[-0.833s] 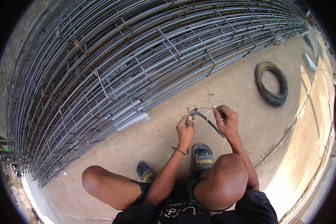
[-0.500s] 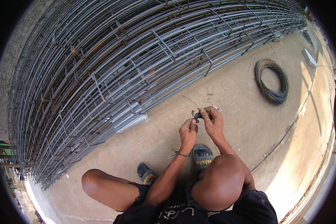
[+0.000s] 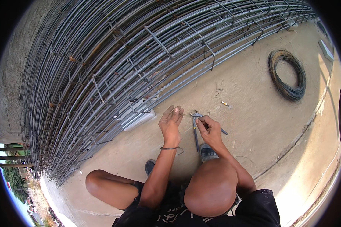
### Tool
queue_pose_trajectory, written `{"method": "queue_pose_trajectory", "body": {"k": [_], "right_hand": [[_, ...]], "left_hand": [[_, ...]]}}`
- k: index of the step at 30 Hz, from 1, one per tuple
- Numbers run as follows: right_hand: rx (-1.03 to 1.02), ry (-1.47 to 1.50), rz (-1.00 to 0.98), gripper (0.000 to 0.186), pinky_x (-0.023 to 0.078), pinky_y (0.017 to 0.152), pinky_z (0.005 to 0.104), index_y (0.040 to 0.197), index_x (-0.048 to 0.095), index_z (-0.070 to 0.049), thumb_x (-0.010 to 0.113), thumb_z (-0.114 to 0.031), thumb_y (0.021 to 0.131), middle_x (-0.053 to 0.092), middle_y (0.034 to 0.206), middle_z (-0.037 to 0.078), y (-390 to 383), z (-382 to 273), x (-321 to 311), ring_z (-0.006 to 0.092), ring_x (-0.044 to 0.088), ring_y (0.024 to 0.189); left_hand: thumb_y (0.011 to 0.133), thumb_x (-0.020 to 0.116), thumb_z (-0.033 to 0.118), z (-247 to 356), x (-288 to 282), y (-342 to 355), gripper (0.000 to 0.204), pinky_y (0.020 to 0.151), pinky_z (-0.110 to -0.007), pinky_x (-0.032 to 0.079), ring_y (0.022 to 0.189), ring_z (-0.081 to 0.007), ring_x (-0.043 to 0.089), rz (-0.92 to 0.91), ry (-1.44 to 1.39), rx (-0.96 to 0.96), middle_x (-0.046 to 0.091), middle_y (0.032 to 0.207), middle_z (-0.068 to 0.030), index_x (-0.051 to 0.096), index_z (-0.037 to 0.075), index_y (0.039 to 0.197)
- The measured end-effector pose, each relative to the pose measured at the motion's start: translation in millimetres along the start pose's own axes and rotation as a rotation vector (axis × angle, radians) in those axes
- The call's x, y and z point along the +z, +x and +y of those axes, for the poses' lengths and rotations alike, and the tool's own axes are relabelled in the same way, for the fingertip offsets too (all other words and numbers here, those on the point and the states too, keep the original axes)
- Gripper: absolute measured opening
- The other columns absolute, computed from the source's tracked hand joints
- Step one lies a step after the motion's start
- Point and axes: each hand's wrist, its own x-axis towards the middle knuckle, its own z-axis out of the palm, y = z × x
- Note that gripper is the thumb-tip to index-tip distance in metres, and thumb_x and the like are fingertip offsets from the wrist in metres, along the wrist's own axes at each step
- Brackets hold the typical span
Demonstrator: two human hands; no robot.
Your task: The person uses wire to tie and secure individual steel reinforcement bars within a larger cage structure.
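Observation:
My left hand [image 3: 171, 123] is raised beside the rebar cages, fingers loosely curled and apart, with nothing seen in it. My right hand [image 3: 211, 131] is closed in a pinch just right of it; what it holds, if anything, is too small to make out. Between and below the hands are pincers [image 3: 195, 130] with dark handles spread apart and the jaws pointing away from me. One handle passes behind my right hand, so I cannot tell whether the hand touches it. A thin wire [image 3: 241, 156] shows beside my right forearm.
Long stacked rebar cages [image 3: 140, 60] run across the far and left side, near a pale block [image 3: 140, 118]. A coil of wire [image 3: 288, 75] lies on the concrete floor [image 3: 250, 113] at right. A small white-and-orange item [image 3: 225, 103] and wire scraps [image 3: 219, 90] lie ahead.
My hands were together on a small dark bundle with thin wire; now they are apart. The left moved left and opened, and the pincers have come into sight between them.

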Motion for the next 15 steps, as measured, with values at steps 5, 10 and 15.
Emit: {"method": "queue_pose_trajectory", "body": {"k": [5,10,15], "right_hand": [[-0.163,-0.087,0.038,0.012,0.041,0.049,0.0329,0.082,0.063,0.0,0.066,-0.011,0.087,0.058,0.063,0.014,-7,-2,14,0.0206,0.051,0.049],[0.096,0.022,-0.302,0.016,0.044,0.054,0.0361,0.087,0.064,-0.001,0.065,-0.017,0.089,0.058,0.064,0.017,-1,7,22,0.023,0.054,0.054],[0.0,-0.022,-0.403,0.014,0.047,0.06,0.0404,0.091,0.066,-0.002,0.064,-0.016,0.088,0.062,0.069,0.019,13,4,46,0.0321,0.062,0.063]], "left_hand": [[0.09,0.066,0.006,-7,-3,10,0.042,0.087,-0.037,0.056,0.09,-0.0278,0.068,0.136,-0.324,0.025,0.066,0.103,-0.0221,0.048,-0.011,0.125],[0.09,0.063,0.0,-16,-20,20,0.036,0.08,-0.036,0.058,0.081,-0.0252,0.068,0.204,0.037,0.209,0.067,0.097,-0.0219,0.05,-0.007,0.122],[0.09,0.061,-0.002,-38,-54,43,0.033,0.081,-0.037,0.058,0.079,-0.0249,0.068,0.34,0.265,0.475,0.067,0.095,-0.0225,0.049,-0.005,0.122]]}}
